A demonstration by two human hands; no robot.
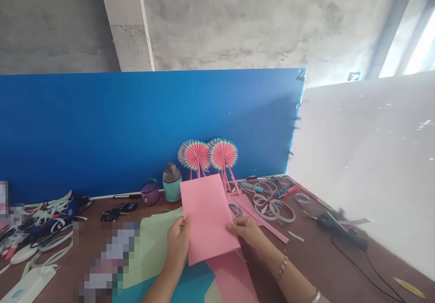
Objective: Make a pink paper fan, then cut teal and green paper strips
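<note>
Left hand (177,244) and right hand (246,232) both hold pink sheet (208,217), fingers (182,223) pinched narrow on its side edges. Sheet is plain, rectangular, flat, slightly tilted, held above the table's middle. Directly under sheet: green sheet (152,248), teal sheet (190,285), second pink sheet (231,278), overlapping. Pink strips (261,220) lie just beside sheet's right edge, near right hand. Further right of sheet: paper rings (272,207), then black tool (336,230) with cable (360,266). Behind sheet, its far edge overlapping their sticks in view: pink paper fans (223,154), upright against blue board (136,130), with bottle (171,183) and purple pot (150,193) just left of them. Left of sheet: keys (113,214), paper scraps (41,221), pixelated patch (110,257). All on brown table (312,260). White board (367,158) stands along right side, concrete ceiling (220,21) above.
</note>
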